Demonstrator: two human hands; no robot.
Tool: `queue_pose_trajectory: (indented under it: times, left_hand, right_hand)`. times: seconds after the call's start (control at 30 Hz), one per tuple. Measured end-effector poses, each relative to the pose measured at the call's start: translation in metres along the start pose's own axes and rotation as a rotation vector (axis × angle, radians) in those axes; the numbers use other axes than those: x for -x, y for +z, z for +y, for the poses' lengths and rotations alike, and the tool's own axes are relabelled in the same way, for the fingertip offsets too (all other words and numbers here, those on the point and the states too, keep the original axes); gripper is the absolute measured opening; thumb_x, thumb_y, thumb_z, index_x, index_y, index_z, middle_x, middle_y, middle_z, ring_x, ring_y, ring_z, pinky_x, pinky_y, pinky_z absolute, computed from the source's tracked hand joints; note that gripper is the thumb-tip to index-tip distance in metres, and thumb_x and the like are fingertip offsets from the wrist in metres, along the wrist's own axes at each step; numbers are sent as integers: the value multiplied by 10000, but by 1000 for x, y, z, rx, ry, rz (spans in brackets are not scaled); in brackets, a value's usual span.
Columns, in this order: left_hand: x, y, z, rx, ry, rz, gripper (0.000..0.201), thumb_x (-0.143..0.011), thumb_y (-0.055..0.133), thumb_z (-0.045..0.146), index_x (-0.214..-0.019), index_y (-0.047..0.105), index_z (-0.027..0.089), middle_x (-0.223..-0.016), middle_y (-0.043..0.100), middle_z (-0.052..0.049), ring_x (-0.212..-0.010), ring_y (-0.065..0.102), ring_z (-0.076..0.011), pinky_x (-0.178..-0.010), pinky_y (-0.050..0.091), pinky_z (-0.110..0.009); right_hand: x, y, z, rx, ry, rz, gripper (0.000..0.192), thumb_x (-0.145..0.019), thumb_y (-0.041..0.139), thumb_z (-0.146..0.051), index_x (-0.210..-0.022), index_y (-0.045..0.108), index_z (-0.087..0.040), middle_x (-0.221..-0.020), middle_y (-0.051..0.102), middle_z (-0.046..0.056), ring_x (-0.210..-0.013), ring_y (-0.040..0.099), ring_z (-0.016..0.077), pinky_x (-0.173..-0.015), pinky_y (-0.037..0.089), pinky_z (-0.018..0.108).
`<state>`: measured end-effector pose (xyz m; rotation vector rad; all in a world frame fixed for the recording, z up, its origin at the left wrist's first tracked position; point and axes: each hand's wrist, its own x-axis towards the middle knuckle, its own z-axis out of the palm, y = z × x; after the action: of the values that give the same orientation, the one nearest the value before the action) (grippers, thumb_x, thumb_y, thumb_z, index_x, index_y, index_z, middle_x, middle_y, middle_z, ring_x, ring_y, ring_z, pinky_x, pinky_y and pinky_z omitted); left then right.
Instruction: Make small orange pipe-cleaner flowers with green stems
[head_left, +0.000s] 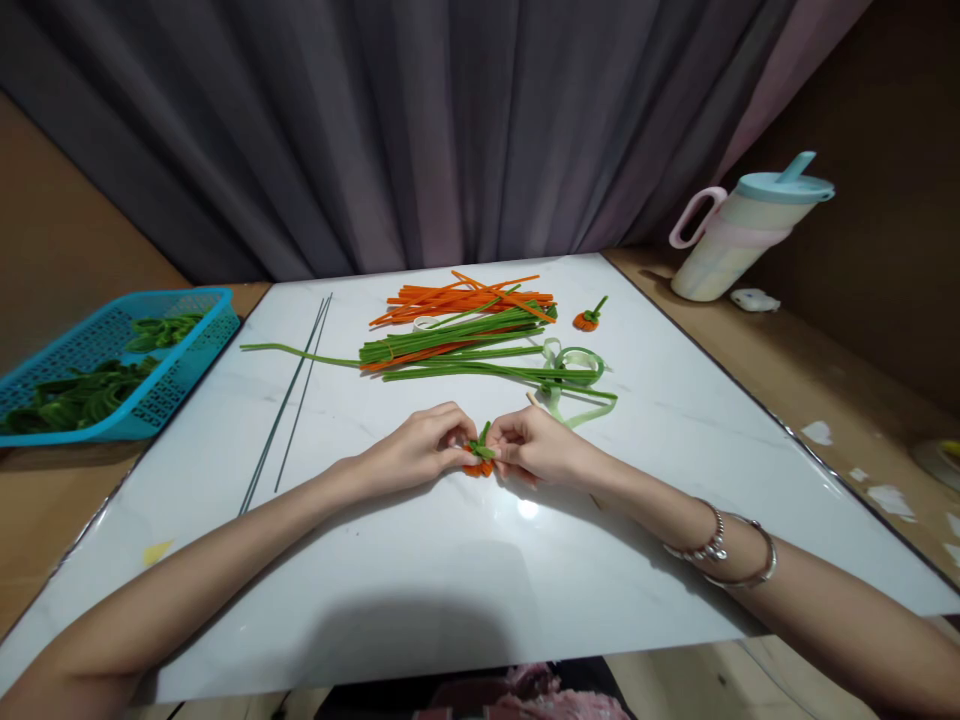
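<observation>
Between my two hands is a small pipe-cleaner pumpkin (480, 467), orange below with a green top and stem. My left hand (431, 442) pinches it from the left with thumb and forefinger. From the right, my right hand (534, 445) pinches the green part. The fingers hide some of it. A similar finished-looking orange pumpkin (586, 320) with a green stem lies at the back right. Beyond my hands lie orange pipe cleaners (450, 300) and a bundle of green pipe cleaners (457, 340). A pale green ribbon tape (581, 366) curls beside my right hand.
Thin dark green wires (289, 400) lie left on the white table mat (375, 620). A blue basket (161, 390) with green leaf shapes stands at the left. A tumbler (739, 235) with handle and straw stands at the back right. Paper scraps (891, 500) lie along the right.
</observation>
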<state>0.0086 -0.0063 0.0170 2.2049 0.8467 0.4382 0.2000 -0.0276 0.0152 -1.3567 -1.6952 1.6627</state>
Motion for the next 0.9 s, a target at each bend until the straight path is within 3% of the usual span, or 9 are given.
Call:
queue_pose_trajectory:
  times: [0.67,0.9]
  left_hand:
    - [6,17,-5,-67,37,174,52,-814,576,105,-796,585,152,-758,582,4,-647,501,-98,-609,394,-209]
    - [5,14,-4,19,-45,143,16,-806,587,141,-811,586,156,-776,575,-1,-686,511,-109,-641,398,-227]
  right_hand:
    - [2,4,-2,-229,154,7,143,-664,470,-55,-550,502,-136,-408,548,-28,-274,421,47,-265,261,147]
    - [2,5,-1,-219,101,1,159,-703,446,-50,-584,507,-136,-424,546,-32,-281,439,51,-284,309,144]
